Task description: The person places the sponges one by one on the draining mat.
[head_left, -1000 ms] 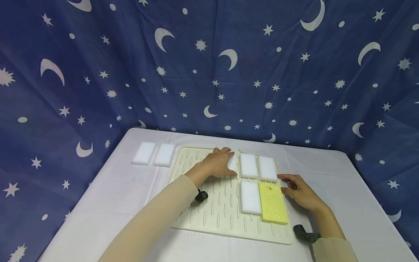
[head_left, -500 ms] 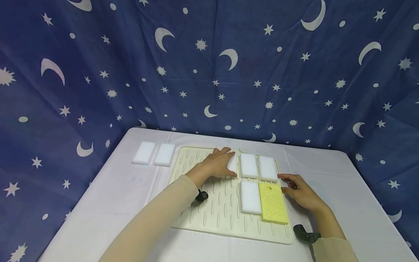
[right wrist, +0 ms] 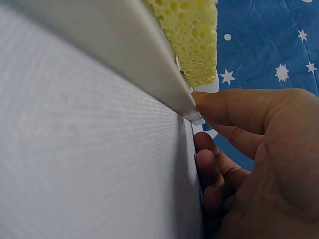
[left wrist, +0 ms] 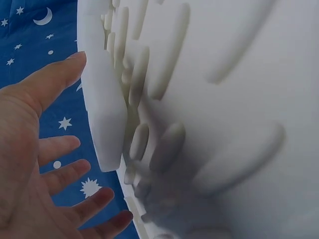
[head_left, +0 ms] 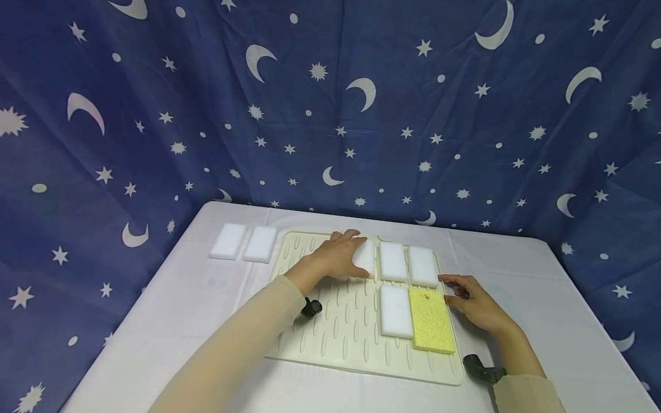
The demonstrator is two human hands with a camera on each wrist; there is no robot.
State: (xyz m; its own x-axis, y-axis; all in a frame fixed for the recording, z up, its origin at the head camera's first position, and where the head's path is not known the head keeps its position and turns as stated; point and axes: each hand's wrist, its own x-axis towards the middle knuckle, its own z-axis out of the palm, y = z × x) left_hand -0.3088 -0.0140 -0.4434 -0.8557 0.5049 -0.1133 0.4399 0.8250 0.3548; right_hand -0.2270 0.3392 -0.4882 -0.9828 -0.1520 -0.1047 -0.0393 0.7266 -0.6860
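Observation:
My left hand (head_left: 335, 255) is beside a white foam block (head_left: 364, 258) in the far row on a cream ribbed mat (head_left: 330, 344). Its fingers spread loosely, and in the left wrist view a gap shows between most of them and the block (left wrist: 103, 114). At the mat's right edge, the thumb and index finger of my right hand (head_left: 474, 301) touch the rim, with the other fingers loosely bent by the tablecloth. Two more white blocks (head_left: 393, 261) (head_left: 422, 266) continue the far row. In front of them lie a white block (head_left: 396, 311) and a yellow sponge (head_left: 431, 319).
Two white foam blocks (head_left: 228, 241) (head_left: 260, 244) lie on the white tablecloth (head_left: 170, 321), left of the mat. A blue curtain (head_left: 330, 115) with moons and stars hangs behind the table.
My left hand has drawn slightly left, away from the white block, and more of the block shows. My right hand stays at the mat's edge.

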